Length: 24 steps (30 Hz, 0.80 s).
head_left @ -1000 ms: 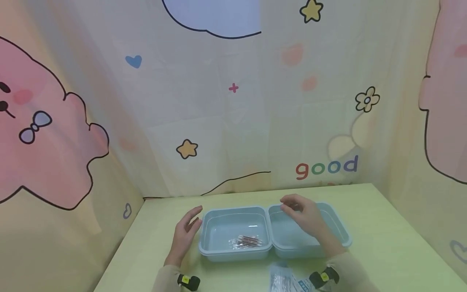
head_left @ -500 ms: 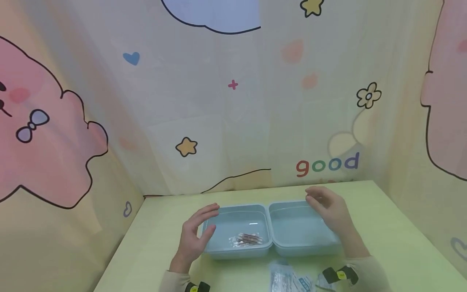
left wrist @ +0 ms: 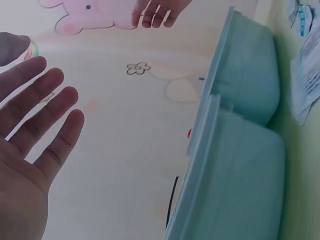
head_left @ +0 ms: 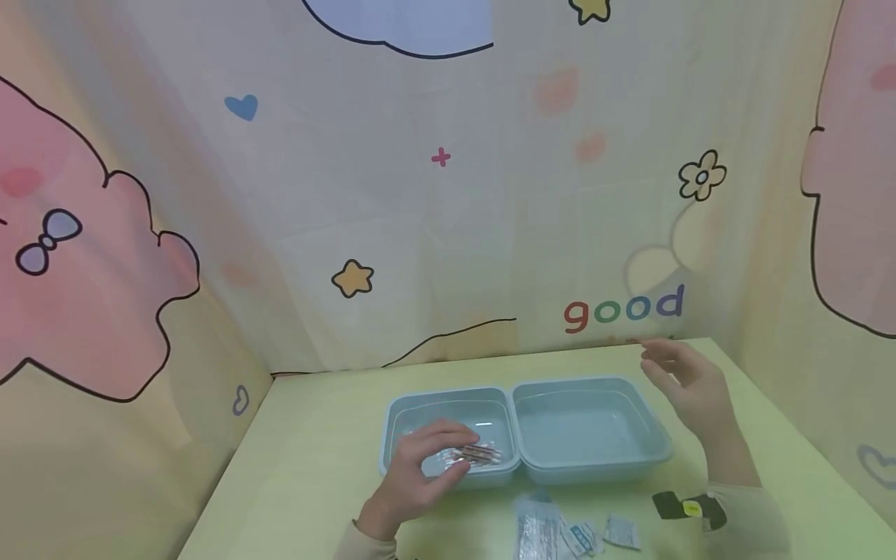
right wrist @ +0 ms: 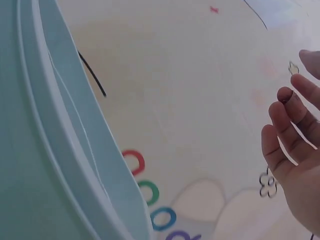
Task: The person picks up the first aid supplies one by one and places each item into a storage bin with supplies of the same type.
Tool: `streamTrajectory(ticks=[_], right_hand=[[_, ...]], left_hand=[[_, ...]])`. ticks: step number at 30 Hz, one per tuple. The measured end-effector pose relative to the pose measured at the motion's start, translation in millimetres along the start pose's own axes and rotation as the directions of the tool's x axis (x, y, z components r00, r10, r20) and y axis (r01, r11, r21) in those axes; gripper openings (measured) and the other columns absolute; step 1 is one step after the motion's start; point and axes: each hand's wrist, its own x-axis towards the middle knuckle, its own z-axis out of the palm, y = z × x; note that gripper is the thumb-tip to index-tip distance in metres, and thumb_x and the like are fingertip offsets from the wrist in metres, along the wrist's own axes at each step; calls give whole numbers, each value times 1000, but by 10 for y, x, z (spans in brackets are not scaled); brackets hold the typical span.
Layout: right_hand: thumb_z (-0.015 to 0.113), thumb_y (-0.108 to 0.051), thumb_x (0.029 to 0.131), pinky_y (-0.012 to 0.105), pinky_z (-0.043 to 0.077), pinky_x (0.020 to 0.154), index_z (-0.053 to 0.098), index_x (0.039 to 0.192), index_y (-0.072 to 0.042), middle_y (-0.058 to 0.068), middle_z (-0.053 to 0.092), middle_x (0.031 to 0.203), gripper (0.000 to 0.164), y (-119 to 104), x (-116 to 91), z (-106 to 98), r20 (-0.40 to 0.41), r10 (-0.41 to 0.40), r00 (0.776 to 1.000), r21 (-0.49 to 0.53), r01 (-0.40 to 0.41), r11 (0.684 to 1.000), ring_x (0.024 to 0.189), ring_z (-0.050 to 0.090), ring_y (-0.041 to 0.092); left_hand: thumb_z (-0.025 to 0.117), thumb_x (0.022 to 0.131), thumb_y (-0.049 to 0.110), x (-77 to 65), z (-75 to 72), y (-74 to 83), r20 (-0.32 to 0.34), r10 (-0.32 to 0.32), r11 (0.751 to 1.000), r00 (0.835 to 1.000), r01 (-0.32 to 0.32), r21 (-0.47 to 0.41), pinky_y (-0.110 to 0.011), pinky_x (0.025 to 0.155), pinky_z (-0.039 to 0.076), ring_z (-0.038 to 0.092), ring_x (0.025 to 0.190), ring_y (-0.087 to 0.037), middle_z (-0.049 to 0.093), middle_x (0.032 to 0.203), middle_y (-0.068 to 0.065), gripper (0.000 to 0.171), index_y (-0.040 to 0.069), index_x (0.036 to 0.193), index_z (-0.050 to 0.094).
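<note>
My left hand (head_left: pixel 420 470) hovers over the front left of the left light-blue box (head_left: pixel 448 392), thumb and fingers spread apart. Inside that box lies a small pile of thin brown sticks (head_left: pixel 479 453) with pale ends, in clear wrappers, partly behind the hand. Beyond the right rim of the second light-blue box (head_left: pixel 595 435), my right hand (head_left: pixel 696 385) is raised with loosely bent fingers and holds nothing. In the left wrist view the left palm (left wrist: pixel 25 165) is bare, beside the outer walls of both boxes (left wrist: pixel 240 170). The right wrist view shows the right hand (right wrist: pixel 300 150) holding nothing.
In front of the boxes lie a clear-and-blue plastic packet (head_left: pixel 537 533), a small printed packet (head_left: pixel 581 537) and another small sachet (head_left: pixel 621 532). The boxes stand side by side on a pale green table (head_left: pixel 301 435). A printed curtain (head_left: pixel 448 233) hangs behind.
My left hand has moved right, from beside the left box to over it. My right hand has moved right, off the second box to beyond its right side. The sachet at front is uncovered.
</note>
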Motion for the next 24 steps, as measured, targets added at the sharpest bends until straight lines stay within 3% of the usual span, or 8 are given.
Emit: streamTrajectory(ticks=[5,7,9,12,17,20,22,24], right_hand=[[64,11,85,6,47,84,60,118,10,-14,64,109,34,291,-14,-215,7,-11,1000,33,10,999,97,60,-4],[64,10,85,5,46,84,60,121,7,-11,63,113,36,399,-22,-287,16,-11,1000,13,11,1000,100,58,-3],[65,7,87,4,44,85,60,125,2,-10,62,119,39,482,-34,-346,25,10,1000,-6,-10,1000,102,57,-4],[65,-2,90,3,43,85,60,130,-6,-11,59,126,41,579,-53,-430,48,67,997,-47,-65,997,106,53,-8],[65,-18,93,2,43,81,50,141,-10,-21,50,132,51,690,-113,-521,134,163,977,-130,-146,981,108,46,-14],[63,-26,95,4,44,79,41,148,-11,-18,46,137,59,731,-160,-542,188,230,955,-171,-199,965,106,42,-17],[62,-30,95,7,45,78,38,150,-13,-5,45,143,62,740,-182,-543,214,275,937,-186,-237,954,106,40,-17],[61,-31,95,6,45,78,37,150,-12,10,42,146,62,754,-195,-530,226,287,931,-202,-244,949,107,39,-17]], left_hand=[[69,85,4,-48,248,58,121,-26,999,992,30,-31,-18,76,55,67,88,-18,70,102,-8,23,5,108,68],[70,85,7,-93,348,65,200,-56,998,978,60,-15,-15,78,53,66,89,-14,70,103,-3,24,8,109,68],[69,87,12,-143,432,63,290,-90,995,953,95,-3,-12,81,51,65,90,-10,70,105,0,24,11,111,68],[68,90,18,-225,535,34,396,-144,988,907,155,5,-11,87,48,63,98,-4,69,108,3,23,14,113,68],[69,90,20,-342,632,-29,517,-215,970,829,241,18,-10,88,48,59,104,1,67,113,6,25,13,114,68],[66,93,24,-375,680,-46,601,-274,951,751,303,54,-11,90,46,54,110,3,64,117,12,28,17,119,66],[64,94,28,-375,705,-38,648,-321,931,691,354,84,-13,93,45,52,113,4,63,120,15,30,20,123,64],[63,95,29,-368,726,-26,675,-357,914,646,391,109,-15,96,44,50,115,5,62,122,17,32,23,126,63]])
